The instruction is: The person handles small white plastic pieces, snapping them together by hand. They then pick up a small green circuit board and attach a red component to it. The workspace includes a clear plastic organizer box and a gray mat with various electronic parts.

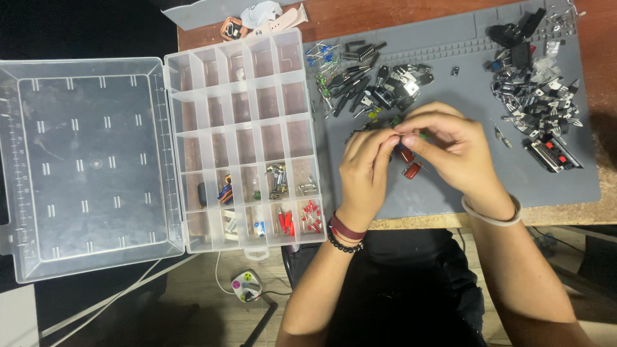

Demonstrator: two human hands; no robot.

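- The left hand (pixel 364 160) and right hand (pixel 450 144) meet fingertip to fingertip over the grey mat (pixel 450 51); both grips are pinched shut on one small part (pixel 400 137), which sits right between the thumbs and forefingers. Most of it is hidden, so its kind cannot be told.
- A green bit (pixel 423 136) shows at the right fingers, touching them; whether it belongs to the held part cannot be told.
- Just below the grips, two red-brown capacitors (pixel 410 164) lie on the mat, the upper one half under the fingers.
- Above the hands lies a heap of black parts (pixel 376 90) with blue and green ones among them.
- Well to the right, a second pile of dark and metal parts (pixel 536 96) covers the mat's far end.
- To the left, an open clear organiser box (pixel 241 138) stands on the bench (pixel 385 16), its lid (pixel 87 167) laid flat; red parts (pixel 312 215) fill its lower right cells.
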